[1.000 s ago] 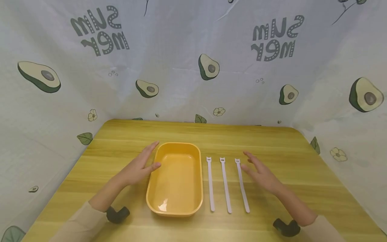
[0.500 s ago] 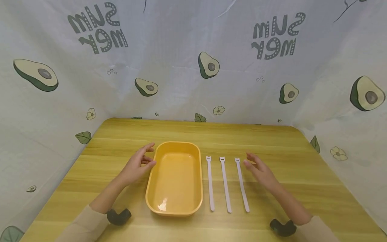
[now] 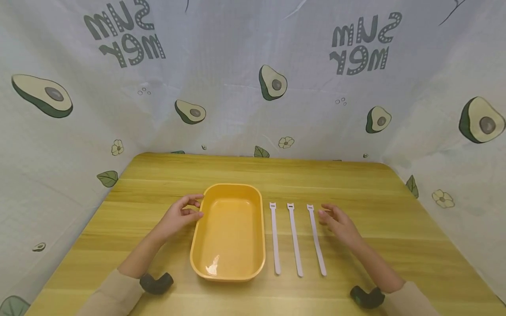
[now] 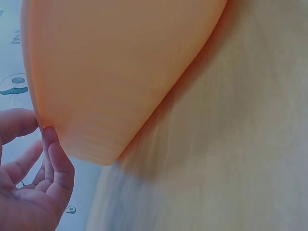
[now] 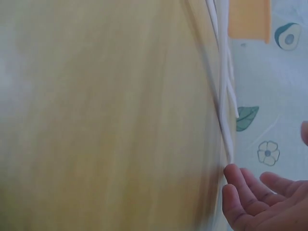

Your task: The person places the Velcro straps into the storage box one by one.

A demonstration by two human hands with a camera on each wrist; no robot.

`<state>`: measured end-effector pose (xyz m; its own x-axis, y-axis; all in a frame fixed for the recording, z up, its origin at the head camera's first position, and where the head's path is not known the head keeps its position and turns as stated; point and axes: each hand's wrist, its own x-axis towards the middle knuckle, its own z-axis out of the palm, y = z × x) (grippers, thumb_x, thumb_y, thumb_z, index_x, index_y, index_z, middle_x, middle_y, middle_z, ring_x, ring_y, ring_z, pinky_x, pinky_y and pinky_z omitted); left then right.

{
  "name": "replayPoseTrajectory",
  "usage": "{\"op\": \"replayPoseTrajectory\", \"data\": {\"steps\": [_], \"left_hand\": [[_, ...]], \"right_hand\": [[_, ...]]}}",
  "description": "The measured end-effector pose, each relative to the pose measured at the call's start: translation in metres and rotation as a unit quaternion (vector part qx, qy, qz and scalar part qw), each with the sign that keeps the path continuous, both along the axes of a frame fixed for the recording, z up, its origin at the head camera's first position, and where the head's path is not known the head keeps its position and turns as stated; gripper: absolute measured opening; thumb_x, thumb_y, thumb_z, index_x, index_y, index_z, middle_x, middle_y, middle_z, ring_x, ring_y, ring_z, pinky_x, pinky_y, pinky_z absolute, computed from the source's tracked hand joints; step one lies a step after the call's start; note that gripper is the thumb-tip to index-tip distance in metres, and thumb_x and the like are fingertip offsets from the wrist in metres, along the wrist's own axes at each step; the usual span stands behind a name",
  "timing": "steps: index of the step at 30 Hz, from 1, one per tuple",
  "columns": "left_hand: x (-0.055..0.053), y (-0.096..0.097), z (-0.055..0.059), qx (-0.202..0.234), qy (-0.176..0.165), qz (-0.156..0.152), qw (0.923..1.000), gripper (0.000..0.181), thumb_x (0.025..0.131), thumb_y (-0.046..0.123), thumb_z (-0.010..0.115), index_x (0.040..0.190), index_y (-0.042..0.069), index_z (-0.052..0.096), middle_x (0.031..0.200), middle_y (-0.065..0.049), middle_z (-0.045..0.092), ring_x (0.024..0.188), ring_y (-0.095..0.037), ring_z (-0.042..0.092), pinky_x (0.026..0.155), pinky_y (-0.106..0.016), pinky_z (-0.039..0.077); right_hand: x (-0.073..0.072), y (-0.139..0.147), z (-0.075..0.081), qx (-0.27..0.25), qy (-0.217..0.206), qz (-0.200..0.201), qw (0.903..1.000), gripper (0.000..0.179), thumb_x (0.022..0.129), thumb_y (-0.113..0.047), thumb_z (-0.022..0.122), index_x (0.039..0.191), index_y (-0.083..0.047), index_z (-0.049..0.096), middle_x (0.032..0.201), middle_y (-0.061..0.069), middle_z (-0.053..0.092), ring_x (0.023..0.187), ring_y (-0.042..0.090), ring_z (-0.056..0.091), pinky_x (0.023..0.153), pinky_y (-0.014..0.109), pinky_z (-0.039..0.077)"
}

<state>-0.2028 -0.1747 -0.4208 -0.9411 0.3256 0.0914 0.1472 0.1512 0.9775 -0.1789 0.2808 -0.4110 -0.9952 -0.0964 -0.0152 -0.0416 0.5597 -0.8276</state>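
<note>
A yellow rectangular tub [image 3: 228, 235] stands on the wooden table. My left hand [image 3: 179, 218] is at its far left side and pinches the rim; in the left wrist view the thumb lies at the rim while curled fingers [image 4: 60, 166] press the outer wall. To the right of the tub, three white hook-and-loop cable ties lie side by side: a left one [image 3: 275, 241], a middle one [image 3: 295, 241] and a right one [image 3: 317, 241]. My right hand [image 3: 341, 226] hovers by the slotted head of the right tie, fingers loosely bent and holding nothing.
The wooden table [image 3: 352, 184] reaches back to a white curtain [image 3: 229, 79] printed with avocados, which also rises at both sides. A black curved piece sits at each wrist, the left piece [image 3: 157, 284] and the right piece [image 3: 367, 297].
My left hand has closed its spread fingers onto the tub's rim. The right hand has drawn its fingers together near the right tie. The head view has tilted slightly down.
</note>
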Motion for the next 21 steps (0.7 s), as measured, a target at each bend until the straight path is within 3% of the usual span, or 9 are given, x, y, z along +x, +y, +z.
{"op": "replayPoseTrajectory", "data": {"steps": [9,21], "left_hand": [[-0.0035,-0.0003,-0.0030,0.012,-0.020,-0.006,0.9997,0.049,0.091,0.004,0.064,0.135,-0.010,0.047,0.113,-0.018,0.047,0.091,-0.019,0.055,0.078,-0.022,0.053],[-0.0027,0.0004,-0.0058,0.048,-0.025,-0.012,0.9985,0.051,0.090,0.001,0.064,0.135,-0.013,0.044,0.112,-0.016,0.046,0.085,-0.012,0.058,0.077,-0.020,0.052]], "right_hand": [[-0.0008,-0.0020,-0.0037,0.022,0.000,-0.023,0.9995,0.052,0.097,-0.023,0.062,0.132,0.012,0.047,0.117,0.026,0.061,0.104,0.035,0.062,0.081,0.028,0.052],[-0.0014,-0.0092,-0.0050,0.055,0.007,-0.041,0.9976,0.043,0.088,-0.011,0.072,0.120,0.012,0.055,0.098,0.015,0.066,0.092,0.030,0.064,0.069,0.021,0.052]]}}
